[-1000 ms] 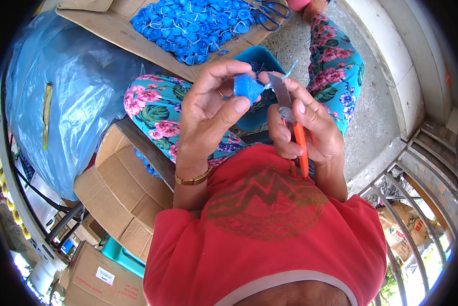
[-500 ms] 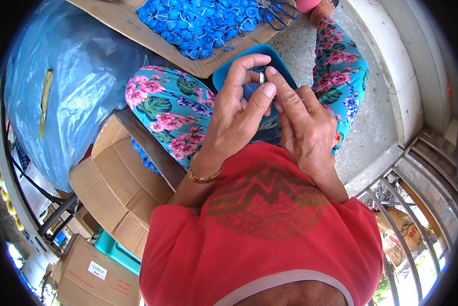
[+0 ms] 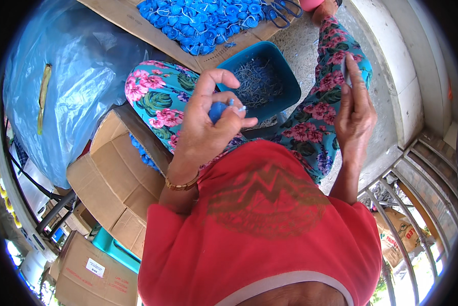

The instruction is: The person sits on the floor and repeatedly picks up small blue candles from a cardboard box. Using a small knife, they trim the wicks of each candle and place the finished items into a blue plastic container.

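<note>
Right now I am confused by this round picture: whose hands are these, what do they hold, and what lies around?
There is no machine here: a person works bare-handed, seen from a wide, round-view camera on their own head, looking down. The left hand holds a small blue piece. The right hand grips what looks like a blade. Between the legs stands a teal bin with thin strands inside; beyond it, many blue pieces lie on cardboard.

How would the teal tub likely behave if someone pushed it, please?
The tub would probably slide easily, since mostly thin scraps show inside. Its walls look like moulded plastic, so likely fairly stiff. The scraps look loose, so might shift.
</note>
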A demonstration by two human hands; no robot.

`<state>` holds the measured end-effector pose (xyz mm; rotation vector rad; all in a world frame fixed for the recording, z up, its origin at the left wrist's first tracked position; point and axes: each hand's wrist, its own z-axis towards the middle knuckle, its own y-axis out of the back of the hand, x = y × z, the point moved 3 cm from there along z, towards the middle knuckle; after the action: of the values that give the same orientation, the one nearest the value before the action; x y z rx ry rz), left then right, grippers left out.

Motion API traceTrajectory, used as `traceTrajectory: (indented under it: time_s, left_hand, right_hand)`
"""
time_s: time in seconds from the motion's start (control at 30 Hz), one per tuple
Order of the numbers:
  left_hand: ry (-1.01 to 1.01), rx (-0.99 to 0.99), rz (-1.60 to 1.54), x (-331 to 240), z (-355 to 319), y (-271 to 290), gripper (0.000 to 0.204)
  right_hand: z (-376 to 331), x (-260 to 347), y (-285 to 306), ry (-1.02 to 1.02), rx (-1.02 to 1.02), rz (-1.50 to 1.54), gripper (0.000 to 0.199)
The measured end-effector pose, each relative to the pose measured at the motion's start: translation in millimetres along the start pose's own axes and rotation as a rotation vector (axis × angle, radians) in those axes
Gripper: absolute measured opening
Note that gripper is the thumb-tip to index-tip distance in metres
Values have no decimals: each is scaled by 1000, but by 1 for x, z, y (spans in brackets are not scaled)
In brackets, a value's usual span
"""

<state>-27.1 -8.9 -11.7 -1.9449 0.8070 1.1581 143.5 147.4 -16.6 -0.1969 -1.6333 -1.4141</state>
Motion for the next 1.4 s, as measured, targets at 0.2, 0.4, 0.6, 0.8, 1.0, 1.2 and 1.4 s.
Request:
traceTrajectory:
  time_s: [0.2,0.4,0.6,0.8,1.0,1.2,1.4]
  left_hand:
    - [-135,-5,981,8,30,-6,34]
    - [-296,-55,864,5,29,21,25]
    - [-253,-65,1054,-1,25,18,33]
    - [-460,-237,811,-24,7,38,27]
    - [-410,-1024,1308,-62,-71,113,26]
    - [-87,-1299,1877,-32,-102,157,30]
    - [-675,-723,1174,-30,23,91,21]
  right_hand:
    - [-11,27,-41,213,246,301,33]
    - [-21,17,-60,-171,435,634,36]
    - [-19,12,-64,-277,495,787,29]
    - [-26,1,-76,-532,621,1332,43]
    - [-55,-4,-98,-644,652,1319,46]
    - [-81,-8,-100,-710,853,1087,32]
    - [-57,-6,-90,-483,698,874,39]
